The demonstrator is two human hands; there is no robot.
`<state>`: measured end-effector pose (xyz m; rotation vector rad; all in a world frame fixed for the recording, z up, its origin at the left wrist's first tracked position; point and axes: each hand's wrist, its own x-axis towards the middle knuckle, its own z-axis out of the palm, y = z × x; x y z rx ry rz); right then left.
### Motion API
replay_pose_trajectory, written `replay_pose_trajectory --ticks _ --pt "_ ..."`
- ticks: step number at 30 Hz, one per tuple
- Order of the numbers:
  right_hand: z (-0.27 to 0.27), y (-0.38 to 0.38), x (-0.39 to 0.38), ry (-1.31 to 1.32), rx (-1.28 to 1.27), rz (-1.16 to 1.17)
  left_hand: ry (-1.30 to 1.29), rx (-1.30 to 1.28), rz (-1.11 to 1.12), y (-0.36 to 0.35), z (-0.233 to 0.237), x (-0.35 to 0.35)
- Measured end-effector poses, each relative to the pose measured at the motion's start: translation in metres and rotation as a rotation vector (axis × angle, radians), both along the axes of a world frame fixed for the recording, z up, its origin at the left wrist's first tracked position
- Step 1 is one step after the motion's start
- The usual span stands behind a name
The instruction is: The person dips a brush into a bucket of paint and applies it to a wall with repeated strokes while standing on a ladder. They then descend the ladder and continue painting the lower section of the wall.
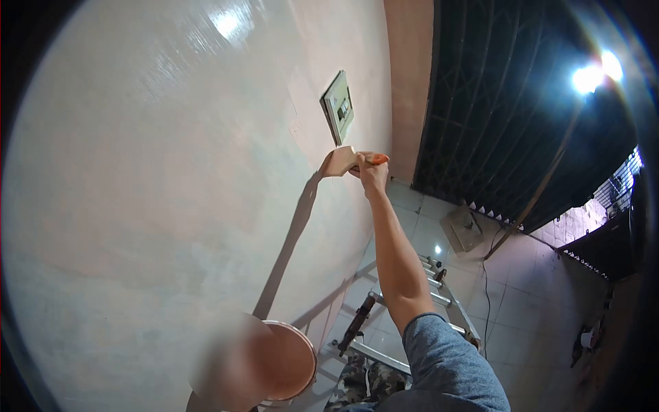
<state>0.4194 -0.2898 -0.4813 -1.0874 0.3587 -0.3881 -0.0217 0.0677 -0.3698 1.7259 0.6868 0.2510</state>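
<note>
My right hand (371, 172) is closed around a flat paintbrush with an orange handle (378, 158). The brush's wide pale end (340, 162) lies against or very near the wall (192, 226), just below a switch plate (342, 108). A long shadow runs down the wall from the brush. At the lower left is a round bucket (314, 350) with a reddish-brown inside. A blurred patch covers its left part. No fingers of my left hand can be made out.
Below my right arm stands a metal ladder (449, 302) on the tiled floor (511, 302). A dark folding gate (494, 103) fills the upper right. Bright lamps (596, 73) top a slanting pole (542, 182). A flat square object (462, 229) and a cable (487, 295) lie on the floor.
</note>
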Motion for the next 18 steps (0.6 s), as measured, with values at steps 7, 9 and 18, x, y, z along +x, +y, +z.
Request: replay_pose_trajectory --ticks 7,9,18 --pt "0.189 -0.013 0.068 -0.533 -0.139 -0.036 0.031 0.023 0.003 -0.013 0.018 0.005" --pt "0.27 -0.017 0.057 -0.645 0.128 -0.04 0.043 -0.035 0.037 -0.012 0.017 0.005" --pt "0.151 0.006 0.044 -0.459 0.439 0.205 0.055 -0.083 0.03 -0.017 0.017 0.008"
